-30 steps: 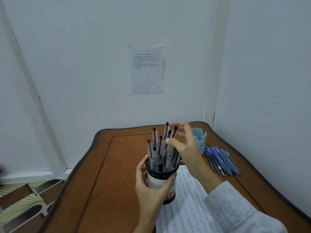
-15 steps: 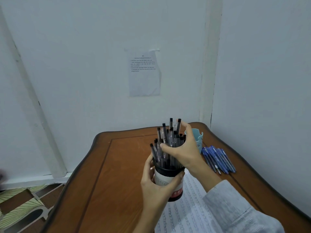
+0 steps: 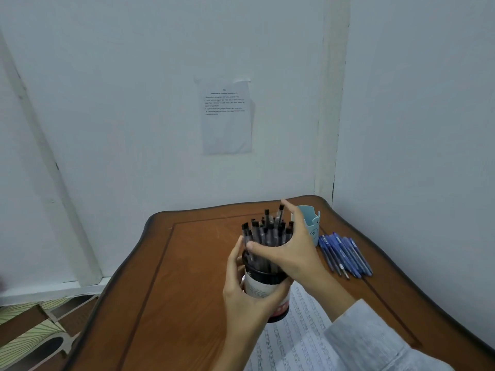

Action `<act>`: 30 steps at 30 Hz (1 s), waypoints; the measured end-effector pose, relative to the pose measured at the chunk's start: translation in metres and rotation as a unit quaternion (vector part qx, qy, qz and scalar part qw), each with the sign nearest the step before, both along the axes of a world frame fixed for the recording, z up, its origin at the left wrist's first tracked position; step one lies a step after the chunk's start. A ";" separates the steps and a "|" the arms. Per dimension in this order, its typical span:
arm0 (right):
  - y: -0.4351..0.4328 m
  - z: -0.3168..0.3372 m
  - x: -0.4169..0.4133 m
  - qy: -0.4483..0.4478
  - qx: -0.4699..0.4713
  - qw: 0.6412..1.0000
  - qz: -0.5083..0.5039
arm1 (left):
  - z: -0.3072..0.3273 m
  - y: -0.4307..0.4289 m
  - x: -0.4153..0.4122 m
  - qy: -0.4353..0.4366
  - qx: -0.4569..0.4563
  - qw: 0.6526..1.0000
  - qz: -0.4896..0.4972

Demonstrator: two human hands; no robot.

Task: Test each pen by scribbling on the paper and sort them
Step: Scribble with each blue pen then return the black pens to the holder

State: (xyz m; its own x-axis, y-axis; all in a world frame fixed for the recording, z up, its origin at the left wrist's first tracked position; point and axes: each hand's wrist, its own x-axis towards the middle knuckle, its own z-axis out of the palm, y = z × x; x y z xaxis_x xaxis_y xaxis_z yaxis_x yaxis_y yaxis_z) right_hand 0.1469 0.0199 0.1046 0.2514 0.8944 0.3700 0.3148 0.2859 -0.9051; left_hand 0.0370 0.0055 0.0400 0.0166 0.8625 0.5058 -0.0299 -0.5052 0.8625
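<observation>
On my feed, the left hand (image 3: 249, 298) sits at six o'clock of the frame's lower middle. Its fingers and thumb are curled round a cylindrical pen holder (image 3: 258, 287) with a black rim, a white label and a red band near its foot. The holder stands upright at the left edge of the paper; I cannot tell whether its base rests on the sheet or hangs just above it.

A tight bundle of clear-barrelled pens with black caps (image 3: 265, 232) stands in the holder, caps up. The right hand (image 3: 293, 250) comes in from five o'clock and wraps this bundle above the rim. The thumb lies across the near side and the fingers (image 3: 290, 210) bend round the far side, touching the tallest caps.

The lined sheet of white paper (image 3: 294, 344) lies on the brown wooden table (image 3: 160, 277), running from the holder towards five o'clock and under the grey sleeve (image 3: 375, 341) of the right arm.

At one o'clock from the holder, just behind the right hand, stands a pale blue plastic cup (image 3: 309, 226). I cannot see into it. At three o'clock, well apart from the holder, a row of blue plastic pens (image 3: 345, 254) lies side by side on the table, tips towards me.

A printed white notice (image 3: 227, 116) hangs on the wall at twelve o'clock. Patterned floor tiles (image 3: 26, 330) show at eight o'clock.
</observation>
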 end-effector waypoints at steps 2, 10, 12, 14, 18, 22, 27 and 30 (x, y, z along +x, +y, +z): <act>0.003 0.003 0.002 0.042 0.027 0.999 0.014 | 0.003 0.001 -0.002 -0.005 -0.001 1.000 -0.007; -0.006 0.039 0.017 -0.004 -0.013 0.995 0.104 | 0.013 0.009 -0.008 -0.026 -0.005 1.000 0.014; -0.009 0.035 0.010 -0.020 -0.015 0.996 0.091 | 0.011 0.010 -0.006 -0.033 -0.005 0.999 0.019; -0.008 0.023 -0.001 -0.043 -0.016 0.997 0.067 | 0.009 0.010 -0.002 -0.029 0.004 0.999 0.017; 0.013 0.009 -0.007 -0.015 0.011 0.999 -0.037 | -0.002 0.014 0.003 -0.027 -0.015 1.000 0.005; 0.025 0.002 0.001 -0.058 -0.030 0.997 0.030 | -0.012 0.020 -0.001 -0.044 -0.043 0.998 0.023; 0.024 0.000 -0.007 -0.106 0.100 0.989 0.029 | -0.016 0.030 -0.002 -0.034 -0.030 0.998 0.042; 0.034 -0.012 -0.013 -0.194 0.142 0.971 -0.021 | -0.020 0.037 -0.001 -0.032 -0.026 0.998 0.051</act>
State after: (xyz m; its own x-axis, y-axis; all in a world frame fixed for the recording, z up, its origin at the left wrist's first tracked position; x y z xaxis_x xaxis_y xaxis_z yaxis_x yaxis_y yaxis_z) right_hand 0.1343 0.0541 0.0927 0.0782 0.7348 0.6737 0.6324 0.4859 -0.6034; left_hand 0.0356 0.0427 0.0196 -0.1031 0.8834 0.4572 -0.0371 -0.4627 0.8857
